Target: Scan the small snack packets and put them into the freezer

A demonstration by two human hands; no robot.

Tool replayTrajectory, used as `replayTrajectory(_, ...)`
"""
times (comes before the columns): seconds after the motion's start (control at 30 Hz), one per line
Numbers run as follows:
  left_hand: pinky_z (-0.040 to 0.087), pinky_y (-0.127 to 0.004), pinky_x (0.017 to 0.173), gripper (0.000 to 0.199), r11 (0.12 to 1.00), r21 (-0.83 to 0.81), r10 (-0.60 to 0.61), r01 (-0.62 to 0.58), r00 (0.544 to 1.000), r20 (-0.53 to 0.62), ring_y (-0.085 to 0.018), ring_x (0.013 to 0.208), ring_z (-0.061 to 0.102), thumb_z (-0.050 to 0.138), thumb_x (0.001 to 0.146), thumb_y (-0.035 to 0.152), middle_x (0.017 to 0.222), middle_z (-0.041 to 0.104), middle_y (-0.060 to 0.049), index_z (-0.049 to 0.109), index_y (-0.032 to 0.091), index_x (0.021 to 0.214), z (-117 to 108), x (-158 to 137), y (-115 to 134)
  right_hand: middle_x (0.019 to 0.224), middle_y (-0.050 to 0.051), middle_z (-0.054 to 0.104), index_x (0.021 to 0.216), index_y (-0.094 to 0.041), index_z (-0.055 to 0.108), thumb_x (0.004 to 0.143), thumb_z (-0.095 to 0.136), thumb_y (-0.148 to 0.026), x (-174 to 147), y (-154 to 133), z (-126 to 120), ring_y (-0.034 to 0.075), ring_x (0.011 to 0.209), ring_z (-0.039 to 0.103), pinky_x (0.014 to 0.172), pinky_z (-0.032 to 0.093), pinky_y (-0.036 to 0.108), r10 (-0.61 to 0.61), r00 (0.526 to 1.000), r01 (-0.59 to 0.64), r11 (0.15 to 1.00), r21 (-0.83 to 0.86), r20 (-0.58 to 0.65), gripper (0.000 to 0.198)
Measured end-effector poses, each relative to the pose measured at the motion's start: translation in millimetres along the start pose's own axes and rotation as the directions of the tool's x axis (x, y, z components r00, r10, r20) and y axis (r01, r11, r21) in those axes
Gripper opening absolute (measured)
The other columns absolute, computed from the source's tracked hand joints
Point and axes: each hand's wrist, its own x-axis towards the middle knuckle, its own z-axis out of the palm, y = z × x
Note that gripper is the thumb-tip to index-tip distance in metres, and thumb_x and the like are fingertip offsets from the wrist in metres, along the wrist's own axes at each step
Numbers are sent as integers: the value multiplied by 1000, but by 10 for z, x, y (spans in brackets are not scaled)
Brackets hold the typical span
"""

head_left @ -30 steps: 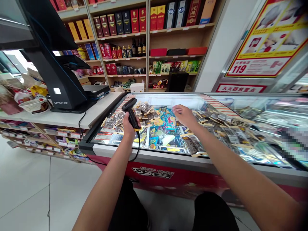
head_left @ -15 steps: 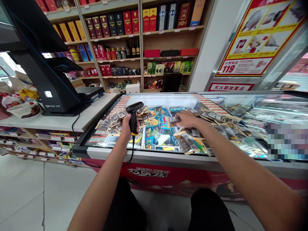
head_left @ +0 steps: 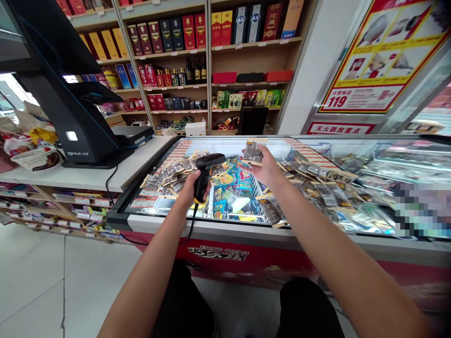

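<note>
My left hand [head_left: 193,188] is wrapped round the grip of a black barcode scanner [head_left: 203,176], its head turned to the right and a cord hanging below. In my right hand [head_left: 262,166] is a small clear snack packet [head_left: 252,153] with dark contents and tan edges, raised above the freezer's glass top. Scanner and packet are apart, with the packet to the right. More such packets lie in a pile [head_left: 169,176] on the left of the glass and in another pile [head_left: 324,190] on the right. Colourful ice cream packages [head_left: 236,197] show between them inside the chest freezer [head_left: 218,228].
A checkout terminal [head_left: 88,136] stands on a white counter [head_left: 137,171] at the left, with a white bowl [head_left: 38,160] beside it. Shelves [head_left: 172,54] of boxes and bottles rise behind the freezer. A fire notice [head_left: 384,61] hangs at the right.
My right hand has lifted a packet from the right pile and turned it up, moving slightly left. The scanner in my left hand has shifted a little right, its head swung toward the packet.
</note>
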Motion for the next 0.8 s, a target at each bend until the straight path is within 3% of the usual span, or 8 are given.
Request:
replayTrajectory(0.2,39,-26,35,65,993,77,-95,86,988,120,-14,33,50,64,83,78,57,64,0,64,15,99,-20,4,-47,100,2,80,112,-28,68,107,53,-61,-12,314,219,24,91,80,89,66,46,101,992,-86,978,192,-71,37)
replayTrajectory(0.3,38,-26,36,66,986,116,-138,119,976,171,-14,33,52,61,87,77,58,66,-1,65,14,104,-21,-2,-66,97,2,79,111,-29,68,102,56,-70,37,412,175,25,92,80,88,65,43,79,992,-60,983,175,-103,43)
replayTrajectory(0.47,36,-26,35,70,978,110,-196,176,958,208,-15,34,53,61,86,79,60,65,-1,66,13,108,-22,-14,-58,100,4,78,108,-29,68,94,62,-75,51,449,97,26,102,78,92,63,42,16,999,-12,997,77,-51,48)
replayTrajectory(0.67,36,-26,35,69,982,87,-183,169,964,192,-14,32,50,63,83,79,56,64,-1,68,14,104,-6,-15,-35,101,1,73,98,-28,56,90,64,-50,-26,413,145,22,98,75,88,66,41,0,993,-1,1000,-10,-115,25)
replayTrajectory(0.8,36,-26,35,61,994,27,-106,105,994,34,-14,33,51,65,84,74,56,65,-2,68,15,96,6,10,-32,94,-4,63,91,-26,47,85,72,-28,-60,427,162,15,90,66,91,68,41,-43,990,36,998,-58,-135,26)
